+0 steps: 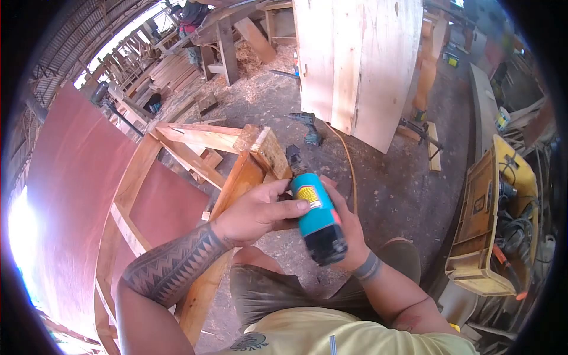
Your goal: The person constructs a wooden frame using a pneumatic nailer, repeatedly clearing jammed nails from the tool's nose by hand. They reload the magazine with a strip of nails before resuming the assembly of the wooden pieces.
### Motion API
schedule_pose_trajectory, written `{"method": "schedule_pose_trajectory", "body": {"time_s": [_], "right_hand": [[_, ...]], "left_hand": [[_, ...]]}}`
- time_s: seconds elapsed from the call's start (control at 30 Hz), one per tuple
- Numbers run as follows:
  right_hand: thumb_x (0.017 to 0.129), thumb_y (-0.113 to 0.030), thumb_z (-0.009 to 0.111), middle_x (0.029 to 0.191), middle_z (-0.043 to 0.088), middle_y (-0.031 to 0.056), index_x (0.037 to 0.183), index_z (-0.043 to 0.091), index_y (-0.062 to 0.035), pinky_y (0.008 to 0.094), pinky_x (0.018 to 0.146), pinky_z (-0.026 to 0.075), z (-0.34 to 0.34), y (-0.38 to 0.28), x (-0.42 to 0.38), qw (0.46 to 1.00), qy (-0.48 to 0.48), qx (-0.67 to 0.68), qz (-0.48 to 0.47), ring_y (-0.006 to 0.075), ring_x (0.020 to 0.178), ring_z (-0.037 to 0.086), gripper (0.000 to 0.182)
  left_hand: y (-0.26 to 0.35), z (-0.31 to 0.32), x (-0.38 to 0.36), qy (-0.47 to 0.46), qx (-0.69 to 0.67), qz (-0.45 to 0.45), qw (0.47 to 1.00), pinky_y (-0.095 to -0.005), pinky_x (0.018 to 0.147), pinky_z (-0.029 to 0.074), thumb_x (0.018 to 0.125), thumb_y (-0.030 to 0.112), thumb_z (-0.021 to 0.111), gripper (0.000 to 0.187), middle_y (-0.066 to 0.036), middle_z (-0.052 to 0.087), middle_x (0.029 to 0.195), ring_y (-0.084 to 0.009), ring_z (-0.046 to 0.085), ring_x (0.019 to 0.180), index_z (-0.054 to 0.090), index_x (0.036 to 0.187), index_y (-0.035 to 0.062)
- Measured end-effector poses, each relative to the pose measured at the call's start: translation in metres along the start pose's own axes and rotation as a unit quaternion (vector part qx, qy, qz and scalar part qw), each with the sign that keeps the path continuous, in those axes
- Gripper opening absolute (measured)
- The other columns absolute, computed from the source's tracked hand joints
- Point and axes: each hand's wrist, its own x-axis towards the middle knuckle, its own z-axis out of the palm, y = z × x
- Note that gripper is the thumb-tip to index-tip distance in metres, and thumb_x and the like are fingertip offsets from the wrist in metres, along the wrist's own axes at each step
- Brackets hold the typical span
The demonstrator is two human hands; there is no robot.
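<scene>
A teal and black nail gun [316,216] with a yellow label is held in front of my lap, its dark nose pointing away from me. My right hand [349,231] wraps round its right side. My left hand [266,210] grips it from the left, thumb beside the label; some of its fingers are hidden. Just left of the nose is the block-like corner of a curved wooden frame [228,183], which runs along my left side. On the floor beyond the nail gun lies a cordless drill [307,127].
An orange hose [347,154] crosses the floor towards my right hand. Pale wide boards [358,65] stand ahead. A yellow tool box [473,219] with cables and tools is at right. A reddish plywood sheet [83,195] leans at left. Wood shavings [254,62] lie at the back.
</scene>
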Motion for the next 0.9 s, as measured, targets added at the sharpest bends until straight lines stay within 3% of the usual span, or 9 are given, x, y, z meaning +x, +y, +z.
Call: {"method": "schedule_pose_trajectory", "body": {"time_s": [0.2,0.3,0.33,0.4,0.43,0.5,0.63,0.73,0.9], "right_hand": [[0.086,-0.024,0.09,0.129,0.073,0.02,0.16,0.039,-0.0012,0.0401,0.099,0.058,-0.004,0.003,-0.001,0.997,0.042,0.059,0.018,0.0309,0.116,0.075,0.093],[0.079,-0.026,0.092,0.121,0.073,0.0257,0.163,0.035,-0.004,0.0467,0.088,0.061,-0.018,0.011,0.011,0.997,0.03,0.017,-0.075,0.0442,0.107,0.075,0.104],[0.086,-0.024,0.087,0.118,0.075,0.0217,0.164,0.038,-0.0052,0.0459,0.088,0.061,-0.021,0.003,0.013,0.993,0.045,-0.01,-0.106,0.0384,0.102,0.078,0.094],[0.093,-0.023,0.079,0.124,0.074,0.0176,0.163,0.039,-0.0056,0.0437,0.092,0.061,-0.006,0.035,0.005,0.951,0.112,0.285,0.038,0.0325,0.107,0.076,0.082],[0.097,-0.023,0.075,0.125,0.073,0.0156,0.158,0.043,-0.006,0.0423,0.092,0.06,-0.001,0.055,0.001,0.865,0.134,0.47,0.113,0.03,0.108,0.075,0.071],[0.104,-0.022,0.067,0.126,0.07,0.0114,0.148,0.051,-0.0069,0.0396,0.093,0.058,-0.008,0.074,-0.01,0.799,0.12,0.571,0.144,0.0251,0.111,0.071,0.049],[0.106,-0.02,0.064,0.11,0.07,0.0075,0.124,0.064,-0.0073,0.0417,0.082,0.057,-0.025,0.069,-0.025,0.983,0.05,0.174,-0.007,0.0246,0.1,0.07,0.022],[0.105,-0.021,0.064,0.108,0.068,0.0078,0.118,0.067,-0.0077,0.044,0.081,0.056,-0.02,0.099,-0.06,0.992,0.048,-0.101,-0.052,0.0254,0.099,0.068,0.019],[0.105,-0.028,0.067,0.12,0.066,0.0144,0.132,0.063,-0.008,0.0411,0.092,0.053,-0.011,0.133,-0.092,0.975,-0.028,0.176,0.13,0.0292,0.11,0.065,0.034]], "left_hand": [[0.001,0.007,0.0,-0.021,0.024,0.046,0.998,-0.0346,0.106,0.055,0.098,0.02,0.076,0.076,-0.011,0.065,0.136,-0.0201,0.067,0.121,0.038,0.161,0.0007],[0.0,0.055,0.003,0.078,-0.024,0.101,0.992,-0.0355,0.1,0.056,0.095,0.023,0.079,0.074,-0.01,0.062,0.134,-0.0201,0.065,0.117,0.042,0.155,0.0019],[-0.006,0.07,0.012,0.092,-0.044,0.124,0.987,-0.036,0.1,0.056,0.094,0.023,0.079,0.071,-0.011,0.062,0.133,-0.02,0.065,0.116,0.044,0.152,0.0021],[-0.021,0.098,0.027,0.127,-0.071,0.167,0.975,-0.0363,0.098,0.056,0.093,0.024,0.081,0.068,-0.012,0.06,0.129,-0.0198,0.063,0.116,0.046,0.147,0.0024],[-0.022,0.11,0.038,0.146,-0.068,0.196,0.967,-0.0361,0.097,0.056,0.092,0.025,0.081,0.067,-0.013,0.059,0.127,-0.0197,0.062,0.116,0.046,0.145,0.0024],[-0.035,0.114,0.062,0.178,-0.009,0.275,0.945,-0.0386,0.098,0.055,0.089,0.032,0.085,0.074,-0.016,0.06,0.125,-0.0237,0.063,0.117,0.045,0.143,0.0008],[-0.076,0.09,0.076,0.264,0.16,0.389,0.868,-0.0495,0.1,0.052,0.081,0.046,0.09,0.084,-0.026,0.061,0.124,-0.0366,0.065,0.117,0.049,0.135,-0.0029],[-0.11,0.088,0.069,0.302,0.207,0.438,0.821,-0.0508,0.091,0.052,0.081,0.046,0.09,0.073,-0.024,0.059,0.12,-0.0382,0.064,0.108,0.055,0.124,-0.0014],[-0.121,0.101,0.046,0.277,0.087,0.47,0.834,-0.0511,0.096,0.052,0.084,0.035,0.089,0.073,-0.022,0.056,0.122,-0.0376,0.063,0.118,0.051,0.132,-0.0045]]}}
